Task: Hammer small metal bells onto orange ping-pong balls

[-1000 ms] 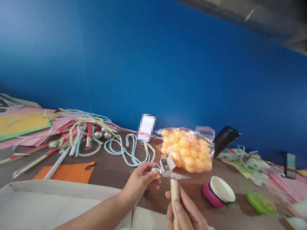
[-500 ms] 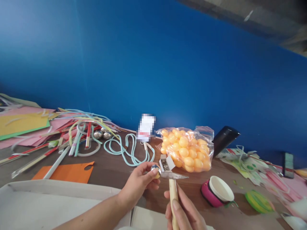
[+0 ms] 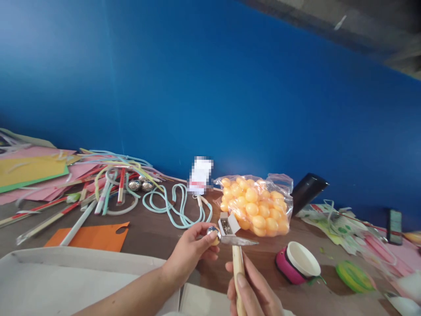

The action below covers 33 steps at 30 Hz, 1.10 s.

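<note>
My left hand [image 3: 192, 248] pinches a shiny silver ball [image 3: 213, 231] between thumb and fingers. Part of the ball looks yellowish, by the thumb. My right hand [image 3: 251, 287] is wrapped round the pale wooden handle of a hammer [image 3: 237, 241]. The hammer's grey metal head lies crosswise, its left end right at the ball; whether they touch I cannot tell. Just behind the hammer head stands a small open white box [image 3: 234, 224] with tiny metal pieces in it. Behind that box is a clear plastic bag of orange balls [image 3: 258, 208].
To the right stand a magenta-and-white cup [image 3: 289, 265], a green tape roll [image 3: 355, 276] and a black cylinder [image 3: 309, 193]. A light blue lanyard [image 3: 174, 210] lies behind my left hand. Further left are silver balls [image 3: 147, 185], sticks and orange paper [image 3: 95, 237]. A white tray [image 3: 82, 259] is front left.
</note>
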Available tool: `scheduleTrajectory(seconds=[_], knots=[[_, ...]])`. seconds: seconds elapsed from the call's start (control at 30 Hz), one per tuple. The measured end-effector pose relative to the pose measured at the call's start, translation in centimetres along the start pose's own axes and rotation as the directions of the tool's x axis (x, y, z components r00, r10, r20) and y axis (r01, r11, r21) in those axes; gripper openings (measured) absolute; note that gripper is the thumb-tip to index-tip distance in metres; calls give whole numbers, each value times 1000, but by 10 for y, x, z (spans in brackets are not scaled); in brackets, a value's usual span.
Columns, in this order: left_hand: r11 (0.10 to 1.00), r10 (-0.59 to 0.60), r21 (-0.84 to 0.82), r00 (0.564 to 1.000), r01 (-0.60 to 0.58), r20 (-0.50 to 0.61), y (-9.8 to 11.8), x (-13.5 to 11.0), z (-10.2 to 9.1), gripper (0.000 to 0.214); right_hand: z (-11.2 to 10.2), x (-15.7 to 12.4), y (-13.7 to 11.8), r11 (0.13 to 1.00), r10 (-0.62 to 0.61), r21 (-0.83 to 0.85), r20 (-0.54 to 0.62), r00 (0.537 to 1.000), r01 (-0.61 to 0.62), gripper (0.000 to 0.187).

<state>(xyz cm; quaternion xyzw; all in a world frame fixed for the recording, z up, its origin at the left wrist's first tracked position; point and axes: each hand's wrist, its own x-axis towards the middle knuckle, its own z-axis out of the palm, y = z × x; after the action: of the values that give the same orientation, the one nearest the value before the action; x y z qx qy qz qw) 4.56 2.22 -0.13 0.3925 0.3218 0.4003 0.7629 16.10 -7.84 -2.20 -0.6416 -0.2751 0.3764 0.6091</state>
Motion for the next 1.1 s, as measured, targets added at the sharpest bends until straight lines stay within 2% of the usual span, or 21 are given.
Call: scheduleTrajectory(seconds=[0.17,0.57,0.97,1.1], knots=[[1000,5,4,1000,-5,-2,-2,0,-1,39,-1,0,0,1000,8,-14,34,999,-8,69],[1000,7,0,1000,-7,8,-2,0,-1,38,2,-1,-1,1000,-21,-5,3,1000,21,68],[1000,7,8,1000,-7,-2,-2,2,0,39,2,-1,1,999,-35,-26,42,999,36,66],[1000,9,8,1000,-9,-9,-3,2,0,40,2,-1,0,1000,-21,-6,23,1000,21,69]])
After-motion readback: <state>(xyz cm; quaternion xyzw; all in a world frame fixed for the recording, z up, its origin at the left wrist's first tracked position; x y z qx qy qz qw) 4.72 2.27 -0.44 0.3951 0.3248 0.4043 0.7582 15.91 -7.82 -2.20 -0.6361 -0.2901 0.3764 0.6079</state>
